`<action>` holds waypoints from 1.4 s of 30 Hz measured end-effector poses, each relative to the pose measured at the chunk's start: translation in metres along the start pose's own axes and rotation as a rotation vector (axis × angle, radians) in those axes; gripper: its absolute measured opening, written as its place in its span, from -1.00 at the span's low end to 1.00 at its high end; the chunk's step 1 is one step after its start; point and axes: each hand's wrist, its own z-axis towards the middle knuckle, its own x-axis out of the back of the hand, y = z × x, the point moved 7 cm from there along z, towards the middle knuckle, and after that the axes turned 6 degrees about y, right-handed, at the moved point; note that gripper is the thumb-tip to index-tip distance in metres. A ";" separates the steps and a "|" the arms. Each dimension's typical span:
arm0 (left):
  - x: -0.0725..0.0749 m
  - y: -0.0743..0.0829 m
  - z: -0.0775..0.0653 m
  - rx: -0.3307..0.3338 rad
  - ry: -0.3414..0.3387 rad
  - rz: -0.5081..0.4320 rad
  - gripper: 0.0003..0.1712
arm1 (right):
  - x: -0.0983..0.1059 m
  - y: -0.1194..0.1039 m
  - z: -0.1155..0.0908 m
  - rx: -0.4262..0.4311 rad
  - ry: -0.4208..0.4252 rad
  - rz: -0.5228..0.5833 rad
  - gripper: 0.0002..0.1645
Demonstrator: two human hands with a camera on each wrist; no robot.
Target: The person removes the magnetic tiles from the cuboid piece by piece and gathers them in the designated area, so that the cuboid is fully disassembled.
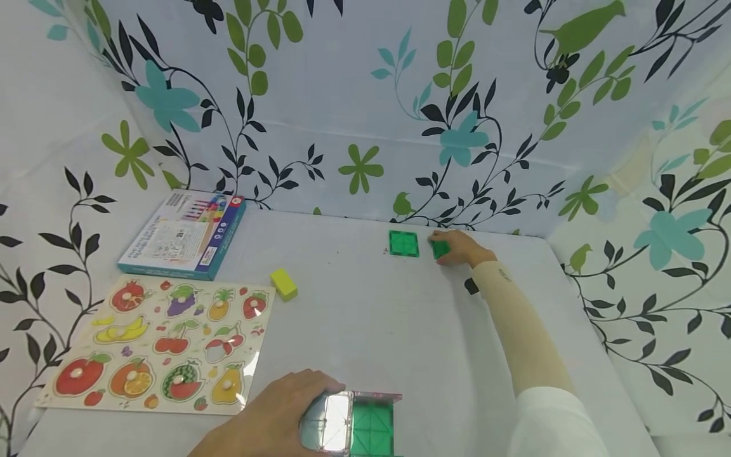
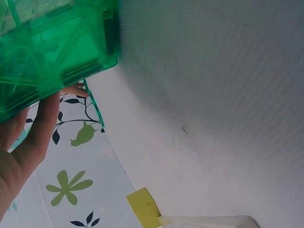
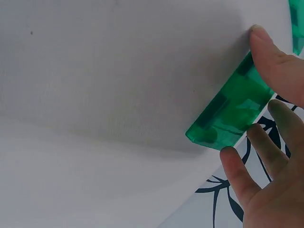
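Note:
My left hand [image 1: 271,416] grips a boxy build of translucent magnetic tiles [image 1: 372,426], clear on its left and green on its right, at the table's near edge. In the left wrist view, the green side [image 2: 57,52] of this build stands close, with the fingers [image 2: 40,126] against it. Far back on the table, my right hand [image 1: 461,247] holds a green magnetic tile [image 3: 232,107] between thumb and fingertips, and the tile appears tilted. Just left of that hand, another green tile [image 1: 403,244] lies flat.
A fruit puzzle board [image 1: 200,308] lies at the left, with a yellow block [image 1: 283,284] by its upper right corner. Behind the board is a flat box [image 1: 183,235]. A small black piece [image 1: 471,286] sits beside the right forearm. Patterned cloth [image 1: 342,95] rises behind the table.

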 end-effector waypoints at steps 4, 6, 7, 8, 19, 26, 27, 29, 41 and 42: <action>-0.001 0.000 0.000 0.017 -0.011 -0.007 -0.10 | 0.002 0.000 -0.007 0.016 0.038 0.014 -0.19; 0.000 0.001 -0.001 0.011 -0.006 -0.008 -0.10 | 0.001 0.000 -0.010 0.019 0.051 0.014 -0.23; 0.000 0.002 0.000 0.006 -0.003 -0.007 -0.11 | 0.001 0.000 -0.011 0.023 0.057 0.010 -0.25; 0.000 0.002 0.000 -0.006 0.005 -0.004 -0.12 | 0.000 0.001 -0.013 0.026 0.063 0.010 -0.27; -0.001 0.005 0.002 -0.050 0.009 -0.006 -0.15 | 0.003 0.004 -0.039 0.080 0.199 0.037 -0.30; -0.003 0.003 0.001 0.023 -0.051 0.006 -0.11 | -0.005 -0.033 -0.088 0.201 0.329 0.224 -0.27; -0.003 0.003 0.001 0.026 -0.052 0.009 -0.11 | -0.008 -0.041 -0.099 0.229 0.345 0.241 -0.27; -0.002 0.003 0.000 0.024 -0.051 0.020 -0.12 | -0.016 -0.060 -0.120 0.290 0.366 0.275 -0.27; -0.002 0.000 0.001 0.051 -0.059 0.009 -0.09 | -0.043 -0.138 -0.236 0.508 0.455 0.478 -0.22; -0.002 0.001 0.001 0.052 -0.060 0.011 -0.09 | -0.042 -0.143 -0.244 0.522 0.470 0.490 -0.22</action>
